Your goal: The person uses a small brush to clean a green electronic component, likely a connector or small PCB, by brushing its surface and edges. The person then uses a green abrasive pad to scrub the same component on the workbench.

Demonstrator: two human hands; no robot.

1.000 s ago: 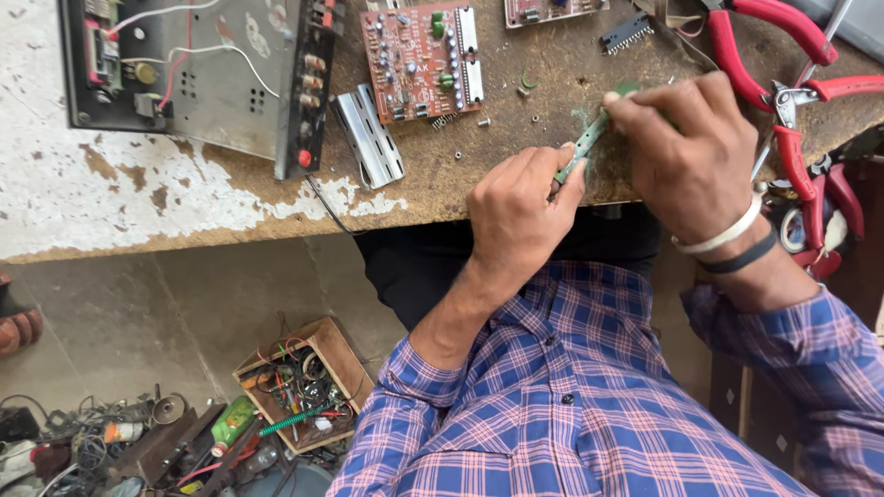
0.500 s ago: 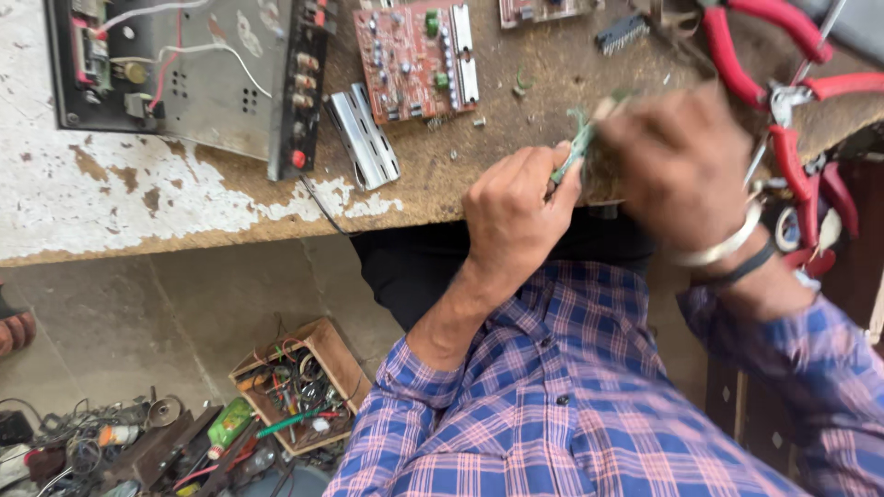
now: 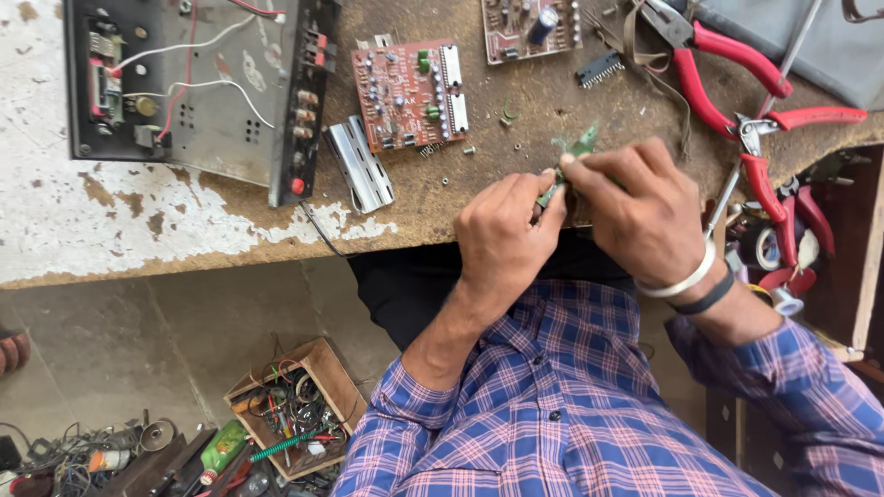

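Both of my hands meet over the front edge of a worn wooden workbench point(image 3: 433, 207). Between them is a small green circuit board point(image 3: 577, 147), tilted, with its far end sticking out above my fingers. My left hand point(image 3: 502, 239) pinches its lower end from the left. My right hand point(image 3: 645, 212), with a white bangle and a dark band at the wrist, closes on it from the right. Most of the board is hidden by my fingers.
A brown circuit board point(image 3: 412, 95), a ribbed metal heat sink point(image 3: 361, 164) and an open black amplifier chassis point(image 3: 193, 87) lie to the left. Red-handled pliers point(image 3: 727, 69) and more red tools point(image 3: 783, 198) sit at the right. On the floor stands a wooden box of parts point(image 3: 293, 405).
My right hand has shifted slightly down and left along the green board, with its fingers re-gripping it. My left hand keeps its hold. The view has drifted a little.
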